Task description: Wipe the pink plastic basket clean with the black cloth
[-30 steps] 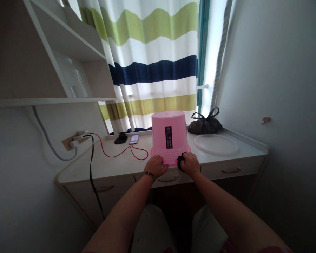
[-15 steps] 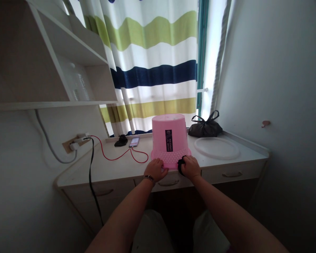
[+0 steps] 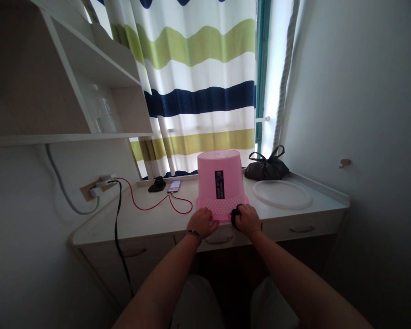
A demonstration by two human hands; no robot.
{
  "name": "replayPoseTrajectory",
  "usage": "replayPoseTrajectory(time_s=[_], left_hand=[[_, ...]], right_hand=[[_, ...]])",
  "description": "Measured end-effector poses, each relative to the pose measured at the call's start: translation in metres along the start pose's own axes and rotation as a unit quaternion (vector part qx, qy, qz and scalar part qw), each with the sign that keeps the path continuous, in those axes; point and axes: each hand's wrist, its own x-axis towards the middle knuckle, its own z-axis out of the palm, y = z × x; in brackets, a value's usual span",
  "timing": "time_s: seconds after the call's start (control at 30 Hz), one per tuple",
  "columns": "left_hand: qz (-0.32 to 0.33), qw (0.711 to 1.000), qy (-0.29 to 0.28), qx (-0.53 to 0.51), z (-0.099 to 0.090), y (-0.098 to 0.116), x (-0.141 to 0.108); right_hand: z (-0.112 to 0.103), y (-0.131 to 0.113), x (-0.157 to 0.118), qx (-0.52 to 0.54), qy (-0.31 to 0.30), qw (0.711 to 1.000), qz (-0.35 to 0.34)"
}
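Observation:
A pink garbage bin (image 3: 207, 178) stands upside down at the desk's front edge, its dark label facing me. My left hand (image 3: 202, 221) is closed on the bin's rim at the left, thumb toward the middle. At the right of the same rim is my right hand (image 3: 248, 219), its fingers curled round a small black bundle (image 3: 235, 217) pressed against the bin. Exactly what the bundle is cannot be made out; it looks soft and crumpled. The fingertips of both hands are partly hidden.
On the desk (image 3: 140, 224) lie a phone (image 3: 174, 186) on a red cable (image 3: 150, 208), a black crumpled item (image 3: 157, 184), a tied black plastic bag (image 3: 267, 168) and a pale ring-shaped rim (image 3: 281, 194). A shelf (image 3: 119, 133) overhangs at left; a black cord (image 3: 117, 233) hangs below.
The whole view has shifted down by a few pixels. Both hands keep their places on the bin, and nothing was taken up or let go.

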Motion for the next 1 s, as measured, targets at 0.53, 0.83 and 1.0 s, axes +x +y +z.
replayPoseTrajectory(time_s=[0.53,0.83,1.0], left_hand=[[-0.014,1.000,-0.018,0.003,0.002,-0.002,-0.002],[-0.022,1.000,-0.011,-0.002,0.004,-0.005,-0.003],[-0.016,1.000,-0.007,-0.001,0.007,-0.006,-0.003]], right_hand=[[0.004,0.001,-0.002,0.003,-0.009,1.000,-0.005],[-0.002,0.019,0.009,0.027,-0.058,0.995,-0.072],[0.004,0.043,0.023,0.015,-0.073,0.996,-0.040]])
